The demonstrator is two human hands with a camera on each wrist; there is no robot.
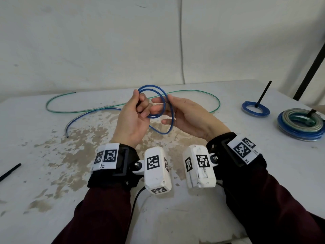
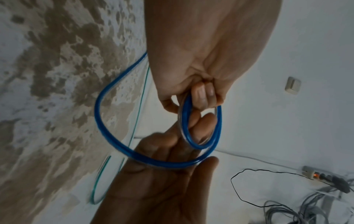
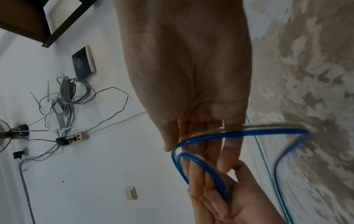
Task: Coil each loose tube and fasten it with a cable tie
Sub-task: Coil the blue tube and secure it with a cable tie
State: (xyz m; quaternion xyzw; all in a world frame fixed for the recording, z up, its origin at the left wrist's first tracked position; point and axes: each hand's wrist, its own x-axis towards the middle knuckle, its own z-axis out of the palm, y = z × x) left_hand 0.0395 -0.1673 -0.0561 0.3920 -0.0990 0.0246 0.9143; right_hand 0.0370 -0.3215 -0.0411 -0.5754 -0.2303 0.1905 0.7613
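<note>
The blue tube is glossy and thin, wound into about two loops held above the surface, its loose tail trailing down past a green tube. The left hand grips the loops with curled fingers; the right hand (fingers nearly straight) steadies the loops' other side. No readable writing shows.

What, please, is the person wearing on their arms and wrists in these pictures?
Both arms wear dark maroon long sleeves. Each wrist carries a black strap with a white band printed with black-and-white square markers, the left hand's at, the right hand's at. A white boxy camera housing with the same markers is bolted to each strap. A black cable trails from the left housing.
</note>
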